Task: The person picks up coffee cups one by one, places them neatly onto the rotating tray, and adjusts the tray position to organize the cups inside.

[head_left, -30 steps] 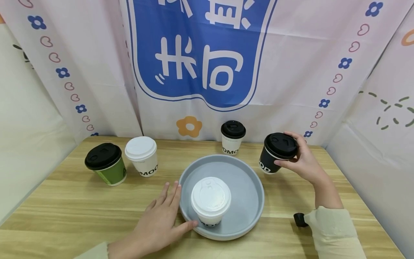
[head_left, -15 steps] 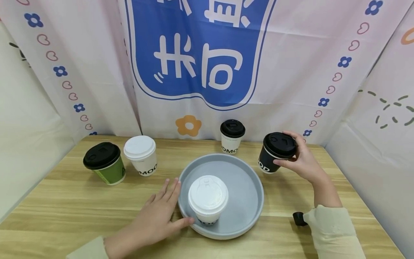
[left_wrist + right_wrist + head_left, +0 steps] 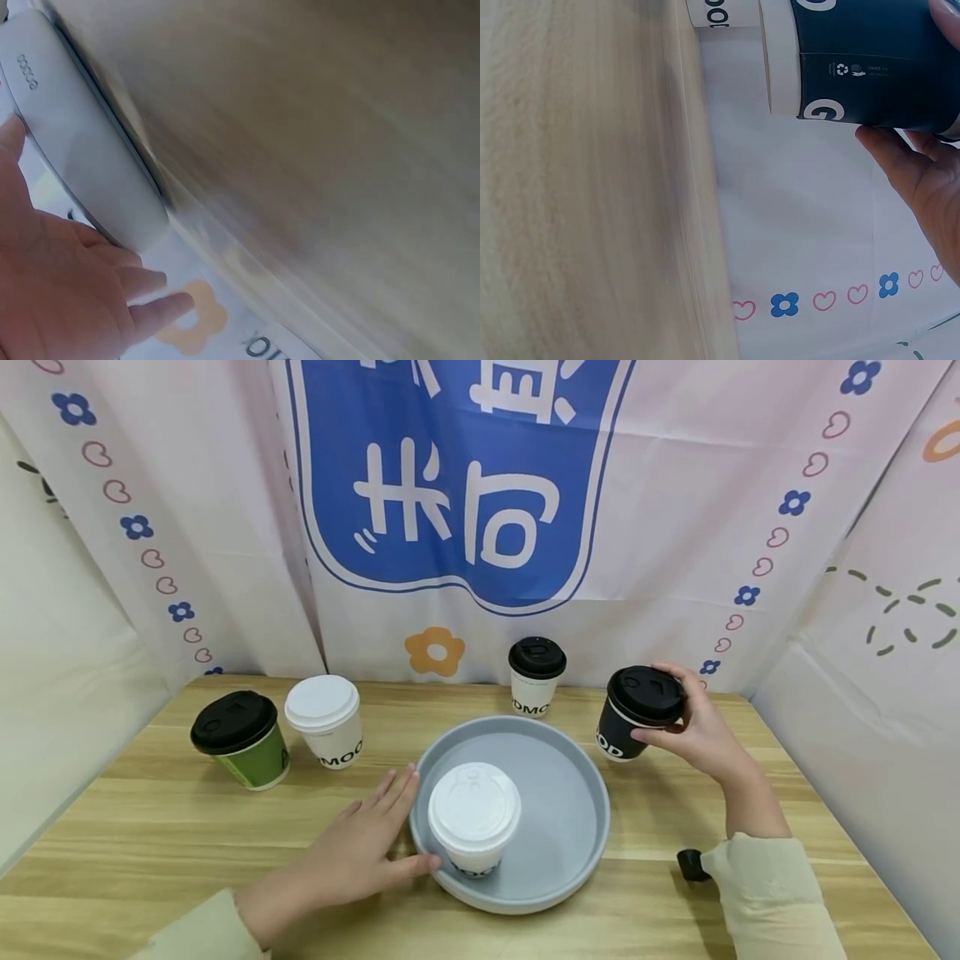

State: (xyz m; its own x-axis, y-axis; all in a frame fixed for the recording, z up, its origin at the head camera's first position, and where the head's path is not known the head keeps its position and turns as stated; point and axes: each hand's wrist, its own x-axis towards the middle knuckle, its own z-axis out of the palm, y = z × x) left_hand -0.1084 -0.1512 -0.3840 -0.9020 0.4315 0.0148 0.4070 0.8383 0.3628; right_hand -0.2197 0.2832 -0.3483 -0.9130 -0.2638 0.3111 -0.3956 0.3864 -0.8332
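Note:
My left hand (image 3: 348, 852) lies at the left side of a round grey tray (image 3: 562, 893), fingers extended along its outer wall and thumb at the rim. The same tray (image 3: 82, 135) fills the upper left of the left wrist view. On it, left of centre, stands a paper cup with a white lid (image 3: 474, 806). At the right, my right hand (image 3: 701, 735) grips a dark paper cup (image 3: 618, 735) with a black lid, thumb in front and fingers behind. The right wrist view shows the cup (image 3: 877, 67) with its base above the tabletop.
A green cup (image 3: 258, 760) with a black lid and a white cup (image 3: 333, 739) stand at the back left. Behind the tray is a smaller white cup (image 3: 531, 693) with a black lid. A printed curtain (image 3: 375, 627) borders the table. A black object (image 3: 692, 865) is by the right sleeve.
The white-lidded cup on the tray has shifted slightly left and back. My left thumb has moved the same way. My right hand keeps hold of the dark paper cup at nearly the same spot.

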